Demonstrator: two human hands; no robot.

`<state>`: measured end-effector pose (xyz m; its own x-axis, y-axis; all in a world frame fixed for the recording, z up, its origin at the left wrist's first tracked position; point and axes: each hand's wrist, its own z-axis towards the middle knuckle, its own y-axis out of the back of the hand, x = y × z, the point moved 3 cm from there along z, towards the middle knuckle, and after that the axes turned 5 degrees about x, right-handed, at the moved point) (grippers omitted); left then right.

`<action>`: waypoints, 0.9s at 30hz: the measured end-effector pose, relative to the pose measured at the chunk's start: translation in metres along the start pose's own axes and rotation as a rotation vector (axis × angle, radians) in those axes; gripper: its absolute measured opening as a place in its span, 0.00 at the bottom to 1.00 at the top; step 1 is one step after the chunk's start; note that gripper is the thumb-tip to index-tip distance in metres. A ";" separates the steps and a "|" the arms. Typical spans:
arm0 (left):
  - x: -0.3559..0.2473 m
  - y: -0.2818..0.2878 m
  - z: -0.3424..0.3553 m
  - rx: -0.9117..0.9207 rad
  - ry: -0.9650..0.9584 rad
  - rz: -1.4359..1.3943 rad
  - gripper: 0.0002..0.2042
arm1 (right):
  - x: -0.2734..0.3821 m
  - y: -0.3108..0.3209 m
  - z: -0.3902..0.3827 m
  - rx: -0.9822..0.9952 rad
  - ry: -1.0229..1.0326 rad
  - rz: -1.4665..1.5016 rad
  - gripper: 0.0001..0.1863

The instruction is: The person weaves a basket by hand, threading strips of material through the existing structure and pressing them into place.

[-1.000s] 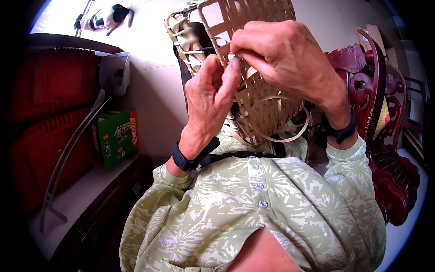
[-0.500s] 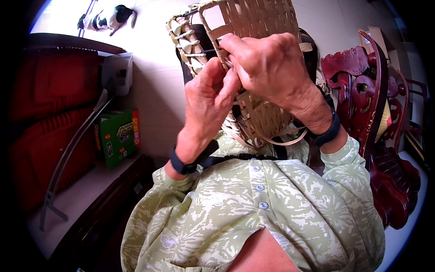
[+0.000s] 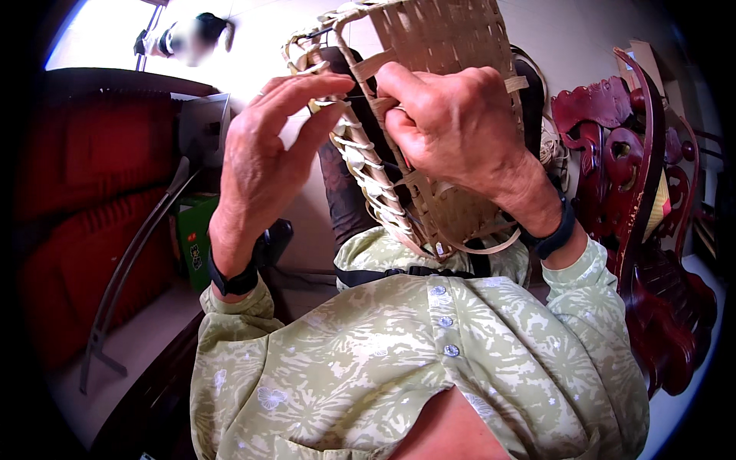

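Observation:
A woven basket (image 3: pixel 445 34) of flat tan strips leans across my lap, with a pale braided border (image 3: pixel 368 165) along its left side. My right hand (image 3: pixel 468 126) is closed, thumb and forefinger pinched at the basket's inner rim. A short flat strip (image 3: pixel 374 64) runs along the rim by those fingertips. To the left, my left hand (image 3: pixel 272 142) has its fingers stretched out and the thumb apart, around the braided border's upper part. Whether it touches the border I cannot tell. A loose strip (image 3: pixel 491 247) curves out at the basket's near end.
A carved dark red wooden chair (image 3: pixel 648 169) stands at right, with coiled strips (image 3: pixel 550 142) beside it. Red cushioned seating (image 3: pixel 100 222), a grey curved metal stand (image 3: pixel 126 253) and a green box (image 3: pixel 195 238) are at left. A black-and-white animal (image 3: pixel 184 37) lies on the floor far left.
My left hand has moved left, away from the right hand, and its fingers have opened. The right hand stays pinched at the rim. The basket has tilted slightly, showing more of its braided border.

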<state>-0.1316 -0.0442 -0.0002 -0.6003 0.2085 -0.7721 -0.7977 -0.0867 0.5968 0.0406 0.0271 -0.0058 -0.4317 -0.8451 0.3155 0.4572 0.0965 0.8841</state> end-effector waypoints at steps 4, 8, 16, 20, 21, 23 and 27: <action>-0.009 0.000 0.009 0.029 -0.019 0.034 0.13 | -0.001 -0.002 -0.002 -0.019 -0.010 -0.012 0.08; -0.001 -0.018 0.017 0.063 0.067 -0.043 0.14 | -0.002 -0.004 -0.004 -0.063 -0.038 -0.019 0.07; 0.007 -0.032 0.013 0.046 0.239 -0.405 0.19 | -0.009 0.013 -0.019 -0.035 -0.188 0.464 0.19; 0.003 -0.041 0.009 -0.081 0.232 -0.300 0.16 | -0.007 0.037 -0.033 -0.137 -0.102 0.187 0.15; 0.003 -0.043 0.008 -0.119 0.213 -0.260 0.15 | -0.005 0.040 -0.036 -0.164 -0.046 0.103 0.14; 0.002 -0.042 0.007 -0.092 0.257 -0.222 0.14 | -0.003 0.036 -0.038 -0.252 0.014 0.068 0.10; -0.004 -0.032 0.011 0.060 0.323 -0.479 0.16 | 0.003 0.029 -0.037 -0.253 -0.004 0.074 0.09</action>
<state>-0.1034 -0.0318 -0.0139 -0.1674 -0.0978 -0.9810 -0.9858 0.0009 0.1682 0.0814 0.0078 0.0079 -0.3926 -0.8383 0.3783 0.6673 0.0235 0.7445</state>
